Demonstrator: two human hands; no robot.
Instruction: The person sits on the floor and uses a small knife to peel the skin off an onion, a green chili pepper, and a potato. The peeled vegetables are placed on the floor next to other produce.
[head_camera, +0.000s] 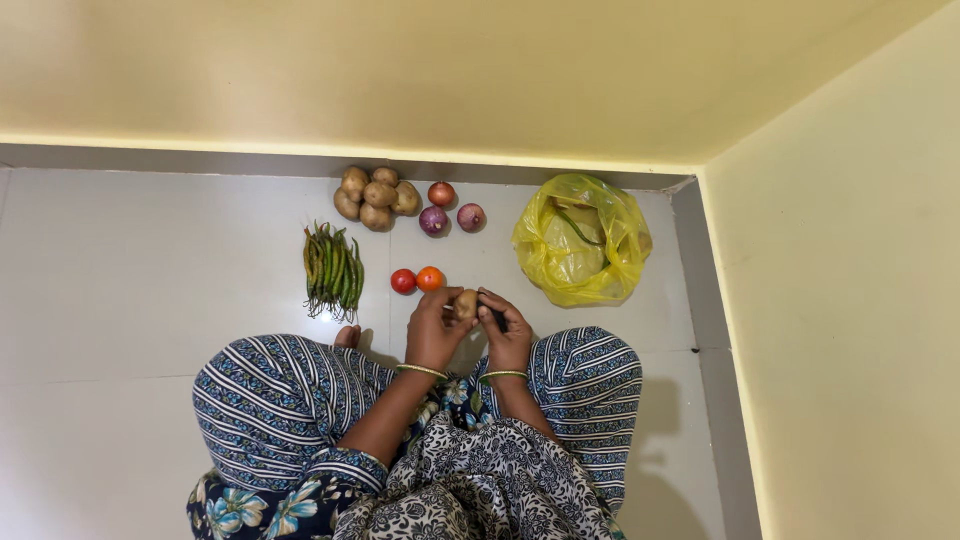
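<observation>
On the grey floor, seen from above:
Yellow plastic bag (582, 240): open and crumpled near the wall corner, well right of the hands; a green stem and pale contents show inside, too dim to tell what.
Potato pile (376, 198): brown, heaped by the wall.
Green chillies (333, 272): loose bundle, left.
Onions (452, 214): three, purple-red.
Tomatoes (417, 280): two, touching, just above the hands.
Held potato (466, 303): small, tan, smooth, between both hands above the lap.
Left hand (434, 328): fingers curled, gripping the potato.
Right hand (506, 330): closed around a dark object against the potato; cannot tell what.
</observation>
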